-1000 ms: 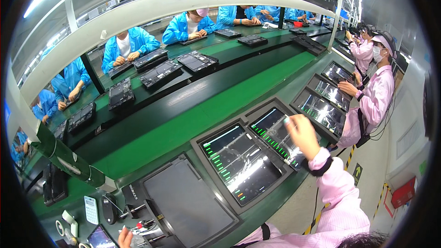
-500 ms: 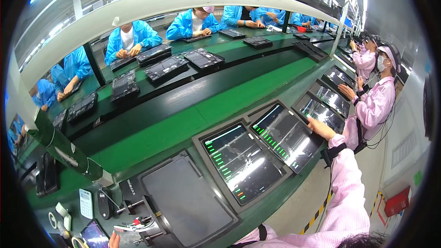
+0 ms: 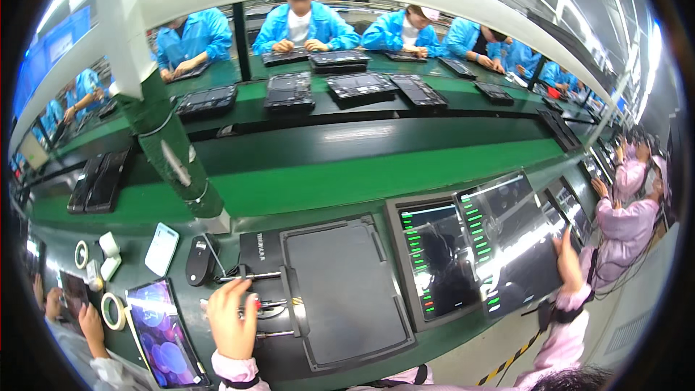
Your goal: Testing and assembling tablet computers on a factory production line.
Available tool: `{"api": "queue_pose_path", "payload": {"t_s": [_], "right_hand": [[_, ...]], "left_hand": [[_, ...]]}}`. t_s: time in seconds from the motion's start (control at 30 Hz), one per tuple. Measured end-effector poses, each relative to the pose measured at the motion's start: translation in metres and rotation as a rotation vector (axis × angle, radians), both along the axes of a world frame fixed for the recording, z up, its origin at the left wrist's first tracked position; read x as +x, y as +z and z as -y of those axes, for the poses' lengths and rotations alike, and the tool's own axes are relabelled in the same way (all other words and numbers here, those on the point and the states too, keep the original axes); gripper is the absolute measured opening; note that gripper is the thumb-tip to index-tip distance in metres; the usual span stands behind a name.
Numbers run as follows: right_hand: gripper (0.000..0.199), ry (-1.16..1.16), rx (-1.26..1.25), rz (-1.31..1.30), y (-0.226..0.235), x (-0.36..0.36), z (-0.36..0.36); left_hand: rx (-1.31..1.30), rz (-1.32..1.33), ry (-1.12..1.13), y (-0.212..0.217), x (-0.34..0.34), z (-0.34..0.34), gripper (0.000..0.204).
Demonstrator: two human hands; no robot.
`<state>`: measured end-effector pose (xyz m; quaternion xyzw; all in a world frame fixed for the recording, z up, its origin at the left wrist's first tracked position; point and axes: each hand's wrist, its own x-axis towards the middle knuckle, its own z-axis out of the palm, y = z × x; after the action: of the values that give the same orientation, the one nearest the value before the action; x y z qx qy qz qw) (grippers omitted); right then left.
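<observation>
Lifted tablet [image 3: 515, 246] rising since earlier frame, tilting beside tray-seated tablet [image 3: 438, 264] — right hand [image 3: 570, 264], fingers clamping its right edge. Left hand [image 3: 235, 322] hovering by grey fixture [image 3: 344, 286], finger closure unclear. One-edge grip risking slip — possibly striking seated neighbour.
</observation>
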<state>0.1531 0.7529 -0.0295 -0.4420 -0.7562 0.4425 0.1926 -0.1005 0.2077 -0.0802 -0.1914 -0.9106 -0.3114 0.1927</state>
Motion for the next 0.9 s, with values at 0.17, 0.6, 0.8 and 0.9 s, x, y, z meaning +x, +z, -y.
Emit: {"api": "queue_pose_path", "payload": {"t_s": [0.17, 0.6, 0.8, 0.9], "right_hand": [[0.083, -0.137, -0.245, -0.042, -0.017, -0.057, 0.158], [0.071, 0.639, -0.371, -0.208, -0.057, -0.133, 0.252], [0.070, 0.594, -0.310, -0.238, -0.058, -0.143, 0.282], [0.069, 0.606, -0.279, -0.254, -0.066, -0.143, 0.284]], "left_hand": [[-0.031, 0.035, -0.044, -0.018, -0.003, -0.001, 0.029], [0.153, -0.033, 0.141, -0.019, 0.002, -0.003, 0.009], [0.319, 0.011, 0.222, -0.013, 0.004, 0.007, 0.007], [0.333, 0.039, 0.213, -0.012, 0.004, 0.008, 0.008]]}}
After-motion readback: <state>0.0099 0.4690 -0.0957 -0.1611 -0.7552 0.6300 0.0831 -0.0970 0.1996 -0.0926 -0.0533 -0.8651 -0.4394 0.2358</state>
